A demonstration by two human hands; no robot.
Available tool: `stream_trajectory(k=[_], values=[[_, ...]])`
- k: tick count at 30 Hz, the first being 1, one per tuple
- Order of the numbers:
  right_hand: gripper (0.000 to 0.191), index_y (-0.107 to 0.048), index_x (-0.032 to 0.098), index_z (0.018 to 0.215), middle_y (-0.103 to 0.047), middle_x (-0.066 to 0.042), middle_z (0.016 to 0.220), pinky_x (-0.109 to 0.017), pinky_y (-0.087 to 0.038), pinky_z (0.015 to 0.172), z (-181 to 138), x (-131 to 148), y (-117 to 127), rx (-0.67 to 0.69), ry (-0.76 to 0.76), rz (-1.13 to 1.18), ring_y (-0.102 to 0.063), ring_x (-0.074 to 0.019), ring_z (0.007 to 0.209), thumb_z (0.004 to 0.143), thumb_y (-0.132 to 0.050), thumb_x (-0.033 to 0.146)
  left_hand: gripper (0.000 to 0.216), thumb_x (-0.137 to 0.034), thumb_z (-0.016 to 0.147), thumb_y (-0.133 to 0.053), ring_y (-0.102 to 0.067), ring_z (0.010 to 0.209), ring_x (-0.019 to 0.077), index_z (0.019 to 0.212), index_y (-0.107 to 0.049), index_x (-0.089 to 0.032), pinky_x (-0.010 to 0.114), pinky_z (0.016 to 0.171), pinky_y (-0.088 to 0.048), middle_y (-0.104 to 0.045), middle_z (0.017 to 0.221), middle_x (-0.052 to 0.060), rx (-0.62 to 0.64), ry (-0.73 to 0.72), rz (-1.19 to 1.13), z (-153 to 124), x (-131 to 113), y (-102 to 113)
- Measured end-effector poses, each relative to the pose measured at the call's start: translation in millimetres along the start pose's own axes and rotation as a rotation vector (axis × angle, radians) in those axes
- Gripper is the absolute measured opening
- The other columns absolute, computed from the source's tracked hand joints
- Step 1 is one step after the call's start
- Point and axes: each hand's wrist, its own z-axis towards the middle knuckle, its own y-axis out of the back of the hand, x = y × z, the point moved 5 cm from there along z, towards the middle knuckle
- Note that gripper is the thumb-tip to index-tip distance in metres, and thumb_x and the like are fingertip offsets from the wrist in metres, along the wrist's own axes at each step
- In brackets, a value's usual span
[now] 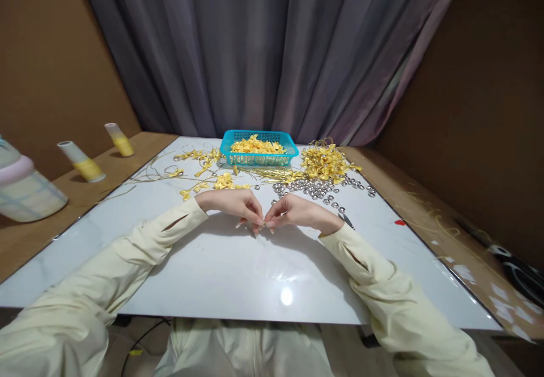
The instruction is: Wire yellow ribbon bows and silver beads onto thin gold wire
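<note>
Both hands meet at the middle of the white table [212,275], fingertips drawn together. The left hand [232,202] and the right hand [297,211] each pinch one small piece [264,225] between thumb and forefinger, just above the tabletop. The piece is pale and thin and almost wholly hidden by the fingertips; what it is cannot be told.

Just behind the right hand lies a scatter of round silver beads [317,189], and a dark slim tool [346,220] lies beside that wrist. Further back stands a blue basket [238,137] of yellow bows [257,146], with a heap [325,162] of yellow bows on gold wire to its right. Loose bows [223,182] lie behind the left hand.
</note>
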Motion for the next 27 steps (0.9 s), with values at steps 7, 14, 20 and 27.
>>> stream_trajectory(k=[7, 14, 20, 27], values=[[0.021, -0.075, 0.011, 0.082, -0.071, -0.005, 0.072, -0.021, -0.039, 0.06, -2, 9, 0, -0.163, 0.057, -0.223, -0.054, -0.0129, 0.062, 0.071, -0.061, 0.023, 0.02, -0.03, 0.078, -0.058, -0.057, 0.07, 0.0111, 0.085, -0.072, -0.016, 0.017, 0.062, -0.04, -0.069, 0.081, 0.003, -0.098, -0.095, 0.199, 2, -1, 9], [0.023, -0.075, 0.014, 0.089, -0.073, -0.006, 0.08, -0.027, -0.042, 0.073, -5, 17, 1, -0.315, 0.19, -0.371, -0.058, -0.0165, 0.068, 0.078, -0.057, 0.023, 0.014, -0.025, 0.077, -0.06, -0.059, 0.081, 0.0138, 0.08, -0.072, -0.019, 0.021, 0.071, -0.041, -0.067, 0.096, 0.004, -0.235, -0.146, 0.283, -2, -8, 19], [0.024, -0.074, 0.024, 0.09, -0.072, -0.003, 0.095, -0.037, -0.031, 0.099, -2, 22, 5, -0.421, 0.315, -0.508, -0.062, -0.0201, 0.086, 0.08, -0.053, 0.016, 0.017, -0.027, 0.08, -0.056, -0.06, 0.079, 0.0132, 0.086, -0.07, -0.018, 0.021, 0.07, -0.041, -0.068, 0.091, 0.004, -0.283, -0.174, 0.316, -1, -6, 27], [0.02, -0.074, 0.016, 0.08, -0.073, -0.005, 0.079, -0.028, -0.045, 0.069, -7, 22, 20, -0.47, 0.157, -0.364, -0.063, -0.018, 0.07, 0.076, -0.055, 0.015, 0.034, -0.043, 0.075, -0.06, -0.057, 0.081, 0.0149, 0.098, -0.064, -0.018, 0.021, 0.066, -0.039, -0.065, 0.095, 0.004, -0.37, -0.002, 0.204, -8, 14, 40]])
